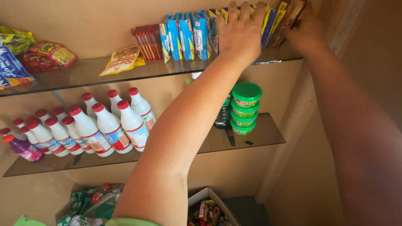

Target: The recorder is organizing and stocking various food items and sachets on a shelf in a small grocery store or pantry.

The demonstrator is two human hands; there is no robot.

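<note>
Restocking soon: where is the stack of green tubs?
The stack of green tubs stands on the lower glass shelf, right end, beside a dark bottle.

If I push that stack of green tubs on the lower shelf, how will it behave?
The green tubs are stacked four high, so the stack would probably tip or shear apart rather than slide whole. The glass shelf looks smooth, so the bottom tub may slip easily.

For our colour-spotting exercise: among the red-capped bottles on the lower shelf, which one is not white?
The purple bottle at the far left end of the row; all the others have white bodies.

Left hand [239,31] and right hand [307,30] raised, outstretched
</note>
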